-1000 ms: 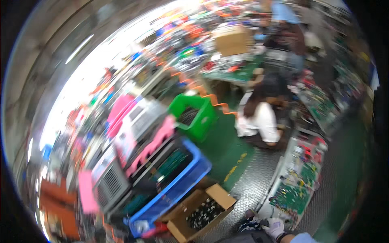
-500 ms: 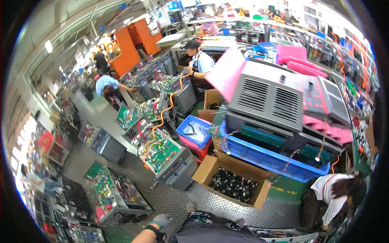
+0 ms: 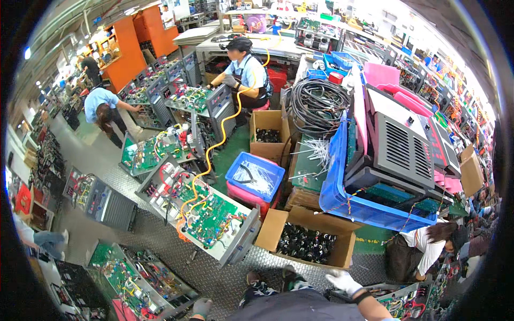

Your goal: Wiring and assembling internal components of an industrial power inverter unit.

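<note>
I watch over a workshop's diamond-plate floor [image 3: 217,278], bare between the open electronics chassis [image 3: 142,277] and the cardboard box [image 3: 271,229] of black parts [image 3: 308,243]. My gloved right hand [image 3: 344,281], fingers loosely spread, is near the box; my left hand [image 3: 202,306], fingers unreadable, is beside the chassis.

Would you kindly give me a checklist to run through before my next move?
1. Right hand empty: ok; gloved, with nothing seen in it.
2. Left hand empty: cannot tell; it shows small at the lower edge.
3. Carton open: ok; black parts show inside.
4. Pliers in sight: ok; they lie in the blue tray.
5. Orange hose off the open unit: cannot tell; it crosses the unit in this view.
6. Right side free of people: not ok; a co-worker is bent low there.
</note>
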A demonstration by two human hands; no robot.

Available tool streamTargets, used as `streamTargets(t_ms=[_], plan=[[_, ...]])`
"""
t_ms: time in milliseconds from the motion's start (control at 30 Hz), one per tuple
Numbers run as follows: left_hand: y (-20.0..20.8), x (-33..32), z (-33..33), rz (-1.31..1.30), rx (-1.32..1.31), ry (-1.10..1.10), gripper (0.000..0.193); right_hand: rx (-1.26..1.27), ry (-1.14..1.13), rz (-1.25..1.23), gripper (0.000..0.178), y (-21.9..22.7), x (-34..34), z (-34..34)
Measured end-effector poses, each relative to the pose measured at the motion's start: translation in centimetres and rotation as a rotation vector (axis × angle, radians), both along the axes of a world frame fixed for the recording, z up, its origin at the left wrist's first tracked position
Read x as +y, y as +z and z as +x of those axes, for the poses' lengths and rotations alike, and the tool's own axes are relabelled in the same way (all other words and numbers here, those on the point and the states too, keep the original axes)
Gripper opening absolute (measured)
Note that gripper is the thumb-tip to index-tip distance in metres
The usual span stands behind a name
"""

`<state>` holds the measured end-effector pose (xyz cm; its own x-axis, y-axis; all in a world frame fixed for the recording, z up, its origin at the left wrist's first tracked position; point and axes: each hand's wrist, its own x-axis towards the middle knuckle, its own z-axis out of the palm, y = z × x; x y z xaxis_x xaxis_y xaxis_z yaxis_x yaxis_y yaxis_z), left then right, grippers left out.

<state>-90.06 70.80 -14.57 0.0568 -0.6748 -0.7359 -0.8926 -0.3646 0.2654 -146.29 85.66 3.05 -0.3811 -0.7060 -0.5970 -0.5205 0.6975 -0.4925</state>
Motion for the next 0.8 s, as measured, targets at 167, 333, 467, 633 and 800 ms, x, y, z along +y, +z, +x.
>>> streamTargets(t_ms=[167,333,467,633,800], plan=[[5.9,0.6,-4.0,-0.292,0.116,-0.192,0.024,-0.136,-0.049,-0.352,0.033,-6.7,-17.2,-0.5],[16.4,8.2,-3.6,-0.225,-0.115,0.203,0.026,0.431,0.572,-0.378,0.027,-18.2,-36.1,-1.8],[20.6,18.6,-4.0,-0.279,-0.248,0.539,0.026,-0.307,-0.567,-0.342,0.050,-28.0,-46.8,-1.6],[19.7,29.1,-9.1,-0.210,0.069,0.833,0.028,-0.599,-0.907,-0.208,0.041,-36.6,-50.1,-4.2],[18.9,25.3,-15.1,0.146,-0.111,0.703,0.034,-0.532,-0.640,-0.238,0.035,-35.3,-47.4,-5.4]])
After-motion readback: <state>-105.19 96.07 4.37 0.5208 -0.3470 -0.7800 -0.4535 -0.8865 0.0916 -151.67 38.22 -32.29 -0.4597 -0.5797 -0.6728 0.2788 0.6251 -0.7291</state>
